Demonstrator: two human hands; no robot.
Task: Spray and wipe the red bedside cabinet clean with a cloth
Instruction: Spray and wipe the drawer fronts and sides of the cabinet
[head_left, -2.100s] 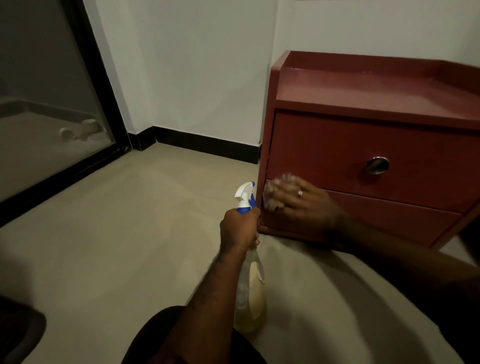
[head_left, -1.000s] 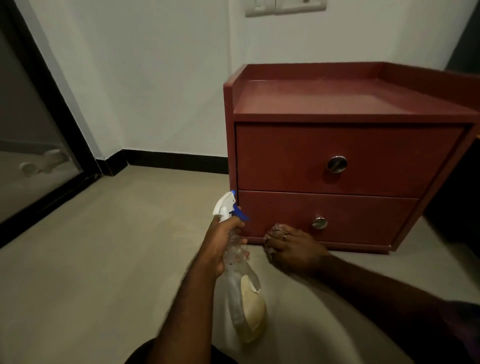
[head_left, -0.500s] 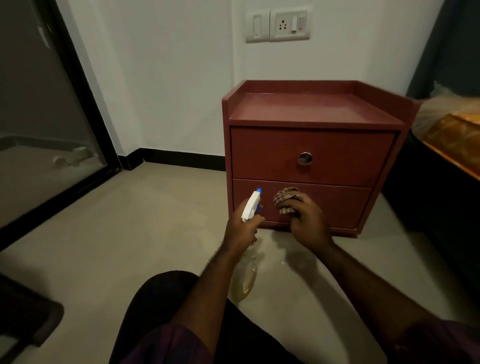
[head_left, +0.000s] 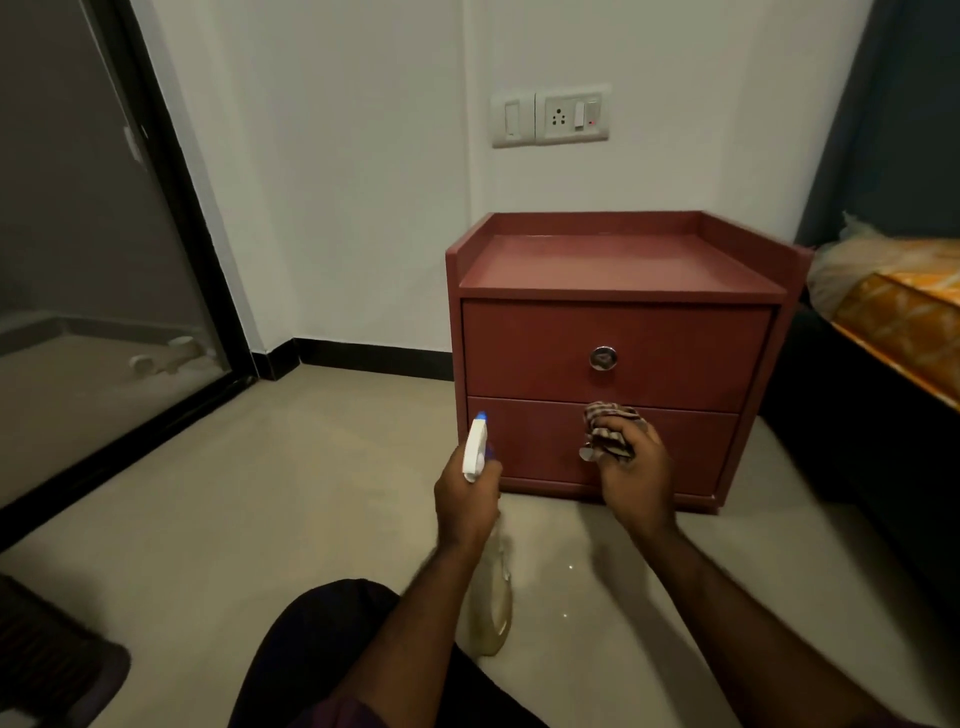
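Gripping a bunched checked cloth (head_left: 610, 428) in our right hand (head_left: 636, 478), fingers curled round it, we hold it against the lower drawer (head_left: 540, 441) of the red cabinet (head_left: 618, 332), which stands by the wall (head_left: 363, 208) at centre right of the frame. The cloth sits right at the drawer's knob (head_left: 587, 453), likely so we can rub around it. Our left hand (head_left: 465, 501), just left of it, is wrapped round the neck of the spray bottle (head_left: 491, 597), nozzle aimed toward the drawer front, probably ready for another squirt without putting anything down.
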